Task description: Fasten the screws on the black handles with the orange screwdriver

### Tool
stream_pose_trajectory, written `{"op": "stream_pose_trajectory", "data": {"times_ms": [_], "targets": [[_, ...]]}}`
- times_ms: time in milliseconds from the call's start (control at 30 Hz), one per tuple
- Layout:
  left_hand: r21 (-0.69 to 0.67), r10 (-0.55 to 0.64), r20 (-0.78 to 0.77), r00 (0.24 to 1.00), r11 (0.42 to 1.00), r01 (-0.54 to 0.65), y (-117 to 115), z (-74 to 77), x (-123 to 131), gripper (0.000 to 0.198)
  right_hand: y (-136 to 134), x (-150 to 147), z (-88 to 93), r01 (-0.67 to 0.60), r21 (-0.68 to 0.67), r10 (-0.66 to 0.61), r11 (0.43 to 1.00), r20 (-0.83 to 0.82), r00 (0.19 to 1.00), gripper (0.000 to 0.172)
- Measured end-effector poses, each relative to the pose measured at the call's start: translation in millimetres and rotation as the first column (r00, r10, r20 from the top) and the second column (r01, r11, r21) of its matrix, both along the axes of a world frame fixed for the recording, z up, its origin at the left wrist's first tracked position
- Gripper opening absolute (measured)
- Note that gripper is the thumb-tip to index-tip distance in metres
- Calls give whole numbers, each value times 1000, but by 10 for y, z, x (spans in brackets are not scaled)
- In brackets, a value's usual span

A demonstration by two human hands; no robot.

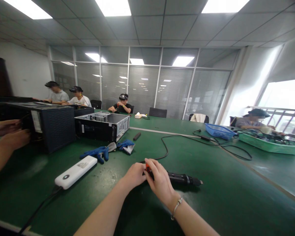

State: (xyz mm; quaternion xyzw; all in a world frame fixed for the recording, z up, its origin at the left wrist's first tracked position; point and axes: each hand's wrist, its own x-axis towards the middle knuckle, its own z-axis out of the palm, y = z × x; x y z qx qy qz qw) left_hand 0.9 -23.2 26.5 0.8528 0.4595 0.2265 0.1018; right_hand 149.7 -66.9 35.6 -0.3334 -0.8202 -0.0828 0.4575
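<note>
A black electric screwdriver (182,179) lies across the green table in front of me, its tip pointing right and its cable end on the left. My left hand (135,174) is closed at the cable end of the tool, fingertips bent inward. Over the rear part of the tool, by an orange-red piece (147,167), my right hand (159,179) is closed with its fingers together. The fingers of both hands meet there and hide what lies between them. A bracelet is on my right wrist.
A white power strip (76,171) and blue gloves (98,153) lie to the left. Beyond them stand a dark computer case (57,126) and an open metal chassis (103,126). Another person's hands reach in at far left. Blue basket (220,131) and green basket (267,144) sit at right.
</note>
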Motion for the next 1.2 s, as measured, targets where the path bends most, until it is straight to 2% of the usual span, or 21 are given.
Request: {"op": "stream_pose_trajectory", "data": {"times_ms": [100,233,400,467,567,633,767,867,1000,1200], "targets": [[8,-10,2,1000,1000,10,-14,10,4,15,31,10,-24,39,7,-38,999,-11,999,41],[10,-1,-5,1000,1000,1,-10,7,-4,13,27,16,-29,-17,47,17,999,-18,1000,43],[-22,-4,-6,1000,1000,4,-1,8,-30,14,-81,55,116,-23,132,42,991,-144,989,54],[-23,-4,-2,1000,1000,4,-12,17,-40,18,-144,105,212,-7,81,18,997,-142,990,58],[-19,9,-2,1000,1000,-9,-32,23,-46,17,-256,237,296,-77,-110,80,991,26,996,51],[-24,20,-18,1000,1000,-20,-36,19,-46,15,-348,353,272,-131,-222,165,966,144,976,44],[-11,18,-35,999,1000,-18,-28,9,-43,23,-555,576,100,-161,-397,284,904,273,919,42],[-15,11,-27,1000,1000,-11,-30,17,-42,25,-675,669,5,-152,-440,304,885,298,905,42],[-56,28,-44,999,998,-30,-39,42,-34,27,-731,679,12,-120,-465,287,877,307,907,40],[-60,33,-50,998,998,-36,-35,69,-17,27,-578,767,53,-117,-462,256,879,251,933,31]]}}
